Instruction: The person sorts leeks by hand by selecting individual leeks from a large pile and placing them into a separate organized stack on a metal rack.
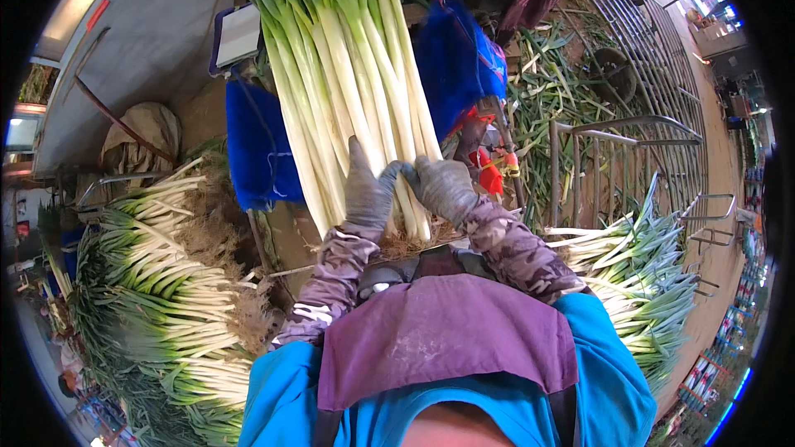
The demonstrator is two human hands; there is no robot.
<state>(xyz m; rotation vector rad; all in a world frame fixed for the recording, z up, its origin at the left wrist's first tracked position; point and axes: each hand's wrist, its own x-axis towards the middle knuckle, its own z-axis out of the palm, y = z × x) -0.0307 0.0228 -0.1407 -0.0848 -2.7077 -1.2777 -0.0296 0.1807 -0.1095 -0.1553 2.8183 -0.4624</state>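
A broad row of long green onions (331, 83) lies in front of me, leafy tops away and rooted white ends towards my body. My left hand (368, 190), in a dirty grey glove, rests on the white stalks with its forefinger stretched out and its thumb spread to the right. Close beside it, my right hand (443, 186), also gloved, has its fingers curled round stalks at the row's right side. The two thumbs nearly meet over the stalks. Brown roots (406, 244) show below my hands.
Blue cloth covers (261, 145) flank the row. Onion heaps lie at my left (182, 290) and right (629, 273). A metal rail frame (625, 136) stands at the right, near loose leaves (546, 99). A grey wall (157, 41) rises at the far left.
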